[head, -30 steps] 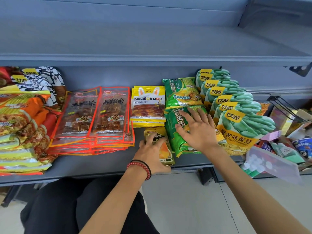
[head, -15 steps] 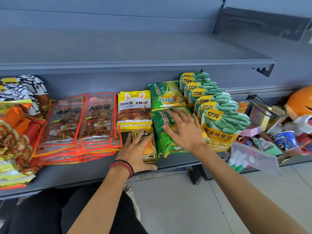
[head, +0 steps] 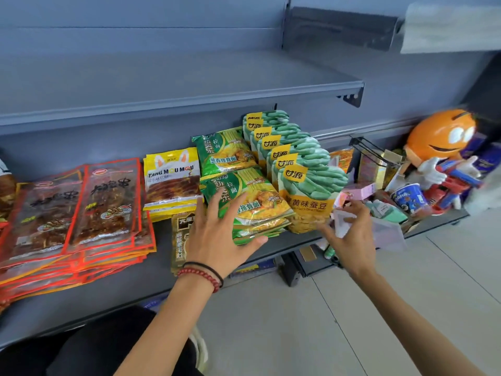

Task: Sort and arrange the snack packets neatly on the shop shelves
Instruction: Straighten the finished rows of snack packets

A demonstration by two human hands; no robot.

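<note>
Grey metal shelf (head: 135, 270) in a shop, stocked from end to end. Far left, red-edged clear packets (head: 81, 207) of brown skewers in two overlapping stacks; next, yellow rabbit-eared packets (head: 172, 180) marked TANG MOU MOU; then green noodle packets (head: 244, 185) in two piles, one behind the other; then a leaning row of green-and-yellow bean bags (head: 306, 172) at the shelf's right end. Left hand (head: 217, 237), red bead bracelet (head: 199, 275) and black band (head: 207, 268) at the wrist, spread wide with straight fingers, gripping nothing: palm above a gold packet (head: 180, 240) lying at the shelf's front, fingertips (head: 242, 196) over the near green pile, thumb by its front edge. Right hand (head: 349, 234) out past the bean bags, fingers fanned and slightly bent at the corner of a clear plastic bag (head: 385, 234) on the neighbouring lower shelf; hold on that bag impossible to judge through the blur. Further right, an orange cartoon figure (head: 439, 147) among assorted small goods. Above, a second grey shelf (head: 189, 90). Below, dark trousers (head: 95, 348) and a pale tiled floor (head: 298, 321).
</note>
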